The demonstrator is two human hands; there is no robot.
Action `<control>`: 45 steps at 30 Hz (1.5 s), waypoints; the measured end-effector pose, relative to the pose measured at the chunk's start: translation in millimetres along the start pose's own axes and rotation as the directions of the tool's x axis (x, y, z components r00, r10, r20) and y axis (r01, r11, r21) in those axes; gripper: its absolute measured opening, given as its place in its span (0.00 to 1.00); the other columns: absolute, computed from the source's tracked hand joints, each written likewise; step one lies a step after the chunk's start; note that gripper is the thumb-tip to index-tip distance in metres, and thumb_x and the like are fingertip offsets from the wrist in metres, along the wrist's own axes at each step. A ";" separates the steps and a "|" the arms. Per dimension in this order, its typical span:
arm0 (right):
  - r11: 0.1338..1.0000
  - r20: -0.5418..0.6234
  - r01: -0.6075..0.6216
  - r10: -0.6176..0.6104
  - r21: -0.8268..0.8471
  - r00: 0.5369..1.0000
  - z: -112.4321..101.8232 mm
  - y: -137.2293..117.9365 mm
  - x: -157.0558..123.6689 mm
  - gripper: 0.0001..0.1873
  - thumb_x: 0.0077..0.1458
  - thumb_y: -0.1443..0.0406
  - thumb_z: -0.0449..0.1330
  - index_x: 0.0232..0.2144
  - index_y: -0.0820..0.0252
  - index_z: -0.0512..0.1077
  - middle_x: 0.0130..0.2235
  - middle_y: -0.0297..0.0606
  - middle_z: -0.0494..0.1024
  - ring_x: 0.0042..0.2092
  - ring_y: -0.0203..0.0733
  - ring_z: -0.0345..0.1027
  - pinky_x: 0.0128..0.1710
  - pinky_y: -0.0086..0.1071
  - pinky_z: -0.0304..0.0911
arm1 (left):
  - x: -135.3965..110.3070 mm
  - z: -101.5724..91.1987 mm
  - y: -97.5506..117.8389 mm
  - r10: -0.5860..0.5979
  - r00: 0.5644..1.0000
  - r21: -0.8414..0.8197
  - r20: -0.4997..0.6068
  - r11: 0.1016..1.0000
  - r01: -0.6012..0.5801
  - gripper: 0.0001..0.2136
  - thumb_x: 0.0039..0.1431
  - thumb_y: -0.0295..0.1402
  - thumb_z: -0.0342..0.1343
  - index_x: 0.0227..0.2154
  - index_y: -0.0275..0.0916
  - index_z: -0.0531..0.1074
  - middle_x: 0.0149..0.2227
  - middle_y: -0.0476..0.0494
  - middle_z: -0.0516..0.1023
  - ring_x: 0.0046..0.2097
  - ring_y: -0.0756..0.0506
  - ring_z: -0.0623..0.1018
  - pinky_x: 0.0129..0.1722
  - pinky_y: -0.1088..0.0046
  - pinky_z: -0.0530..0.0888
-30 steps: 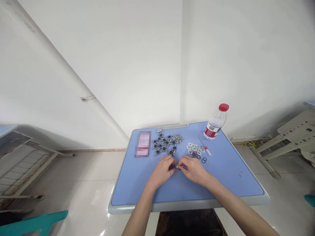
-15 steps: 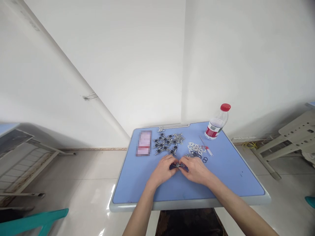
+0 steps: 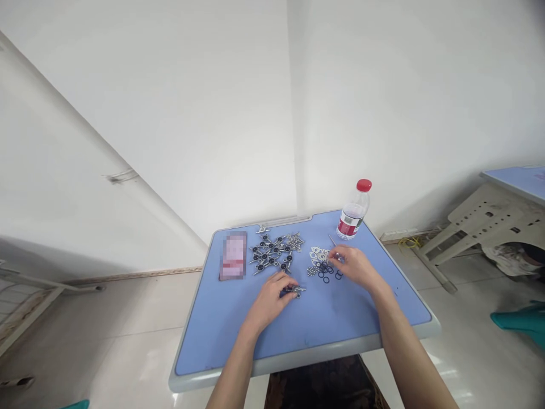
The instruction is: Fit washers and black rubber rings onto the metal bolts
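My left hand (image 3: 272,298) rests on the blue table (image 3: 340,318), its fingers pinched on a small dark and silver metal part (image 3: 293,291). My right hand (image 3: 355,266) has reached right to the small screwdriver (image 3: 334,247) with a red band, beside the white washers (image 3: 318,254) and black rubber rings (image 3: 326,274). Its fingers curl over the tool's lower end; a grip cannot be made out. A heap of finished metal parts with black centres (image 3: 272,255) lies behind my left hand.
A water bottle with a red cap (image 3: 352,211) stands at the table's far right. A phone-sized flat object (image 3: 233,255) lies at the far left. Another desk (image 3: 489,213) stands to the right, a teal chair edge (image 3: 522,321) below it.
My right hand let go of the small part and moved right to the washers and screwdriver. My left hand keeps the part. My view swung to the right.
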State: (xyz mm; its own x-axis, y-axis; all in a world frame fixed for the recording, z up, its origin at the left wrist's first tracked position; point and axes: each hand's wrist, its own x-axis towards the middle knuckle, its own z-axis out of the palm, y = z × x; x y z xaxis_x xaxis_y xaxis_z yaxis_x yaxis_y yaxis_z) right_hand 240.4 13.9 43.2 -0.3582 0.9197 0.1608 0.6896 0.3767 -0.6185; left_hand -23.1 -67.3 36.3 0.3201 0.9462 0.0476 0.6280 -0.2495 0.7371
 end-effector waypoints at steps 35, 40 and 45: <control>0.963 0.222 -0.015 0.077 -0.268 0.972 13.9 -7.5 0.4 0.05 0.56 0.69 0.58 0.34 0.57 0.73 0.37 0.35 0.78 0.37 0.39 0.71 0.31 0.28 0.52 | 0.3 0.3 -0.1 -0.018 1.000 -0.016 0.004 1.000 0.018 0.06 0.57 0.29 0.57 0.38 0.42 0.74 0.38 0.47 0.74 0.42 0.44 0.72 0.44 0.68 0.69; 0.954 0.215 -0.021 0.089 -0.301 0.973 12.7 -8.3 -0.2 0.03 0.56 0.69 0.58 0.33 0.58 0.73 0.37 0.37 0.78 0.36 0.41 0.71 0.30 0.29 0.51 | 0.3 0.2 0.1 -0.026 1.000 -0.019 0.005 0.999 0.026 0.07 0.56 0.29 0.58 0.38 0.42 0.74 0.38 0.46 0.73 0.43 0.44 0.72 0.44 0.68 0.69; 0.949 0.210 -0.024 0.095 -0.314 0.973 13.5 -8.3 -0.3 0.03 0.56 0.69 0.59 0.34 0.58 0.72 0.37 0.38 0.78 0.37 0.42 0.71 0.30 0.30 0.51 | 0.8 0.0 1.0 -0.029 1.000 -0.011 0.005 1.000 0.029 0.06 0.56 0.29 0.58 0.38 0.42 0.74 0.38 0.47 0.74 0.42 0.44 0.72 0.43 0.69 0.69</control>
State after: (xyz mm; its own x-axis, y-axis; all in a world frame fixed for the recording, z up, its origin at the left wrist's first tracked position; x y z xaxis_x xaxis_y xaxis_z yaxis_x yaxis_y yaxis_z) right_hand 226.2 9.0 37.9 -0.4157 0.9073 -0.0639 0.8610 0.3699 -0.3490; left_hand -22.2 -66.8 37.1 0.3048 0.9521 0.0229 0.6295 -0.2194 0.7454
